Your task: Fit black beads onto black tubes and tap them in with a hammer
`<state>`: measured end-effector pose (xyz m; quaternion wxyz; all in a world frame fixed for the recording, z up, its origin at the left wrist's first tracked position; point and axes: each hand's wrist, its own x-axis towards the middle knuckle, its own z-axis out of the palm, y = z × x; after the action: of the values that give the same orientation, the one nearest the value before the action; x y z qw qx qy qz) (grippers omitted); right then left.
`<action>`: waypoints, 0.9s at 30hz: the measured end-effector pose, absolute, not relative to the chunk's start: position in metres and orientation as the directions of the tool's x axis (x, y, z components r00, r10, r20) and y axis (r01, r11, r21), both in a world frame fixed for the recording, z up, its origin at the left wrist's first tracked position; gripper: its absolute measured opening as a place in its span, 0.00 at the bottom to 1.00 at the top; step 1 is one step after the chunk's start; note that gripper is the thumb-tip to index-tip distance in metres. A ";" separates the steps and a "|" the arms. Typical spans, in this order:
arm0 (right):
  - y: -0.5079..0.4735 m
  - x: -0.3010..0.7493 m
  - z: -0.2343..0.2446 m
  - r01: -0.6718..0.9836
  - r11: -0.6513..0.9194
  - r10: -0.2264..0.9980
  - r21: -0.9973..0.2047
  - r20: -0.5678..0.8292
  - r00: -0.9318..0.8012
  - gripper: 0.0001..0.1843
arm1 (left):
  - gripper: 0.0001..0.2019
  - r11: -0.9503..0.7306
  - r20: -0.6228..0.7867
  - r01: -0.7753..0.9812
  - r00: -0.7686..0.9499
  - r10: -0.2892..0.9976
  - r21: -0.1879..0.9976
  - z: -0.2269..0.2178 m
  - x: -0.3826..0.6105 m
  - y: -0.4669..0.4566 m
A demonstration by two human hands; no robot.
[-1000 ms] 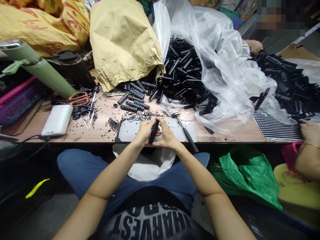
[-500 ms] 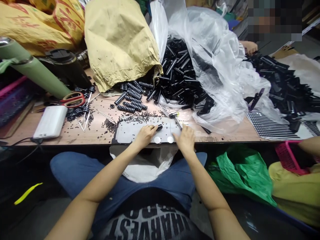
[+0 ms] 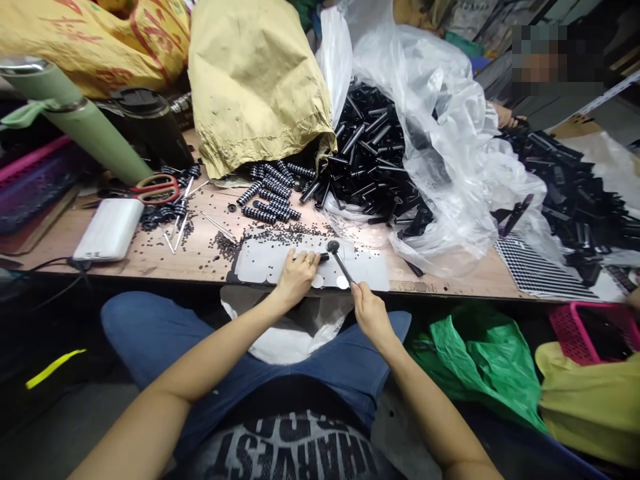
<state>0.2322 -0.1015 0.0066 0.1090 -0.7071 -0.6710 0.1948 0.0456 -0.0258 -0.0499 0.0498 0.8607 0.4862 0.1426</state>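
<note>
My left hand (image 3: 298, 275) is closed on a short black tube (image 3: 324, 257) lying low over the pale grey mat (image 3: 373, 268) at the table's front edge. In my right hand (image 3: 369, 308) is a small hammer (image 3: 344, 268), gripped near the end of its metal handle. The hammer's round black head rests near or hangs just above the tube's right end; I cannot tell whether they touch. Two white discs (image 3: 343, 282) lie on the mat between the hands. Tiny dark rings (image 3: 280, 233) are scattered along the mat's far edge.
Behind the mat lie ribbed black-and-white rollers (image 3: 270, 193) before a brown paper sack (image 3: 260, 87). A clear plastic bag (image 3: 450, 167) spills black tubes (image 3: 370, 153). Left stand scissors (image 3: 157, 189), a white power bank (image 3: 109, 229) and a green bottle (image 3: 95, 133). A co-worker's hand (image 3: 507, 117) shows far right.
My right hand has drawn back down along the hammer's handle, and the hammer head has swung left, near the black tube. The left hand has rolled further over the tube.
</note>
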 end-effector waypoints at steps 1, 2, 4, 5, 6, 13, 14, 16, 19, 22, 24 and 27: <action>-0.103 0.228 0.012 0.886 -0.053 0.996 -0.461 -0.090 0.013 0.21 | 0.24 -0.528 0.213 0.822 0.488 0.847 0.216 -0.051 0.051 -0.030; -0.104 0.224 0.018 0.859 -0.021 0.999 -0.511 -0.044 -0.002 0.22 | 0.27 -0.532 0.222 0.821 0.490 0.843 0.208 -0.053 0.056 -0.033; -0.106 0.212 0.023 0.822 0.046 0.999 -0.567 0.018 -0.044 0.22 | 0.33 -0.540 0.220 0.820 0.500 0.837 0.190 -0.057 0.063 -0.039; -0.106 0.205 0.022 0.827 0.070 0.997 -0.558 0.007 -0.080 0.22 | 0.34 -0.546 0.212 0.818 0.509 0.834 0.183 -0.059 0.064 -0.040; -0.106 0.199 0.020 0.846 0.084 0.992 -0.527 -0.036 -0.121 0.22 | 0.34 -0.550 0.205 0.815 0.516 0.832 0.179 -0.062 0.065 -0.039; -0.091 0.194 0.008 0.876 0.071 0.966 -0.476 -0.186 -0.180 0.22 | 0.22 -0.518 0.174 0.795 0.488 0.855 0.315 -0.048 0.058 -0.021; -0.087 0.202 0.010 0.878 0.047 0.977 -0.477 -0.161 -0.140 0.23 | 0.20 -0.495 0.163 0.799 0.468 0.868 0.341 -0.042 0.058 -0.024; -0.079 0.223 0.012 0.904 -0.013 0.992 -0.427 -0.120 -0.042 0.24 | 0.19 -0.509 0.171 0.773 0.481 0.860 0.380 -0.028 0.055 -0.037; -0.066 0.260 0.003 0.962 -0.121 0.991 -0.245 -0.092 0.102 0.21 | 0.15 -0.562 0.232 0.712 0.514 0.825 0.420 -0.016 0.033 -0.043; -0.052 0.287 -0.013 0.982 -0.172 0.985 -0.083 0.006 0.173 0.21 | 0.17 -0.293 0.273 0.865 0.191 0.943 0.408 -0.014 -0.011 -0.005; -0.036 0.289 -0.020 0.992 -0.099 0.983 -0.073 0.147 0.109 0.21 | 0.17 -0.217 0.299 0.923 0.119 0.947 0.319 -0.017 -0.043 0.037; 0.004 0.264 -0.018 0.971 0.175 0.942 -0.161 0.314 -0.118 0.17 | 0.16 -0.395 0.205 0.907 0.363 0.909 0.145 -0.023 -0.074 0.087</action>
<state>0.2641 0.0043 -0.0184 0.1742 -0.6408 -0.7465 -0.0419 -0.0739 0.0866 -0.0226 0.0036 0.8256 0.5498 0.1266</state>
